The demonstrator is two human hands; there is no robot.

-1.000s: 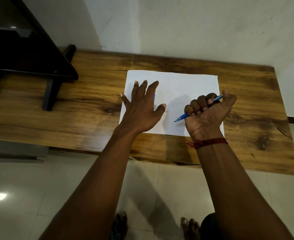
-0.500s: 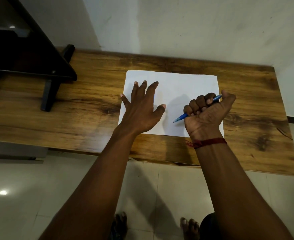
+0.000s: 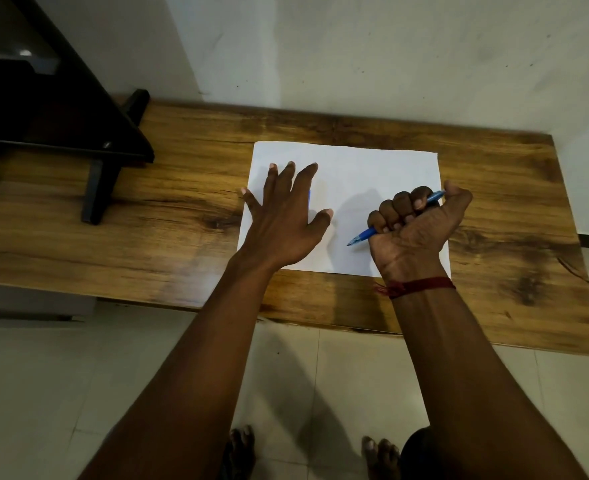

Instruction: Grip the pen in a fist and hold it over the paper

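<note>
Almost nothing changed over the last second: left hand (image 3: 282, 220) stays flat, fingers spread, pressing the white rectangular paper sheet (image 3: 366, 171) on the brown wooden table (image 3: 182, 188). Right hand (image 3: 414, 226) keeps a fist round the blue plastic pen (image 3: 362, 236) (tip just above the sheet, near-right part). Writing not started, I judge.

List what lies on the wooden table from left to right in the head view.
Black stand → left hand flat on the white paper → blue pen → right hand gripping the pen.
</note>
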